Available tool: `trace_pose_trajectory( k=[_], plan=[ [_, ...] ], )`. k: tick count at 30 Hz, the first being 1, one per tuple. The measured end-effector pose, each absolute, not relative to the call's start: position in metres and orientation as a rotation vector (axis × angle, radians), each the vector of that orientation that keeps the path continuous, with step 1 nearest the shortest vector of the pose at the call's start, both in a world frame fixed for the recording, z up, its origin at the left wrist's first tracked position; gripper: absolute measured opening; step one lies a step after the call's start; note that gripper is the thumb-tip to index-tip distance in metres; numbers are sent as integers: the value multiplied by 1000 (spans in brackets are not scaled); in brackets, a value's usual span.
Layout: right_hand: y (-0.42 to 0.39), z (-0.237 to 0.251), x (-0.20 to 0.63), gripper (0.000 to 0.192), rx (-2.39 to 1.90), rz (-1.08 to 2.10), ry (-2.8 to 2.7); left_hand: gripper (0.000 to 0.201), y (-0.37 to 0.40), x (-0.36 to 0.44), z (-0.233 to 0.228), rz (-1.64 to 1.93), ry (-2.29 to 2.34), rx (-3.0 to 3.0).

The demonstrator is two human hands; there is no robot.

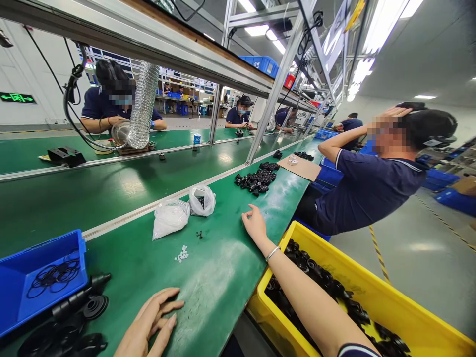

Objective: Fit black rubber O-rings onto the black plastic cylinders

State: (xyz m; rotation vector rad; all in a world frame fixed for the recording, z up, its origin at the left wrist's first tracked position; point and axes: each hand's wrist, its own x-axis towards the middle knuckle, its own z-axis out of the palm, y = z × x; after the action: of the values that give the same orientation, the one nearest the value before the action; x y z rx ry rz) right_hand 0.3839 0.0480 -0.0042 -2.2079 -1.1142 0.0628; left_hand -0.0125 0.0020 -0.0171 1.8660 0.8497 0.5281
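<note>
— On the green bench (208, 277), beside the yellow bin (372, 297), where do the hands sit?
— Left hand (148, 325) lies flat on the bench, fingers loosely spread, holding nothing. Right hand (255, 223) rests farther along, fingers curled, empty.
— And the parts?
— White bits (182, 255) lie between the hands; two bags (171, 217) sit beyond them. Black parts (334, 287) fill the bin under the right forearm.

left hand (148, 325) flat, palm down on green bench top (208, 277), fingers spread, empty; right hand (254, 224) resting further out on same surface, fingers loosely curled, bracelet (272, 253) at wrist
</note>
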Motion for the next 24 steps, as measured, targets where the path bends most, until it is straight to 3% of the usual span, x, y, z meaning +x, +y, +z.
trace_pose_trajectory(
  k=[7,11,17,20,24],
  plan=[
    [46,-10,383,32,-2213,29,-1140,48,37,-36,-16,735,1292,2810],
    [45,-4,379,27,-2201,24,-1175,51,43,-46,4,554,1635,2810],
    [55,-3,373,36,-2083,77,-1286,58,57,-67,39,376,1637,2639],
    [49,3,343,38,-1939,171,-1449,54,57,-64,40,299,1645,2641],
    [39,19,279,25,-1727,275,-1730,47,51,-46,25,217,1701,2748]
  ],
)
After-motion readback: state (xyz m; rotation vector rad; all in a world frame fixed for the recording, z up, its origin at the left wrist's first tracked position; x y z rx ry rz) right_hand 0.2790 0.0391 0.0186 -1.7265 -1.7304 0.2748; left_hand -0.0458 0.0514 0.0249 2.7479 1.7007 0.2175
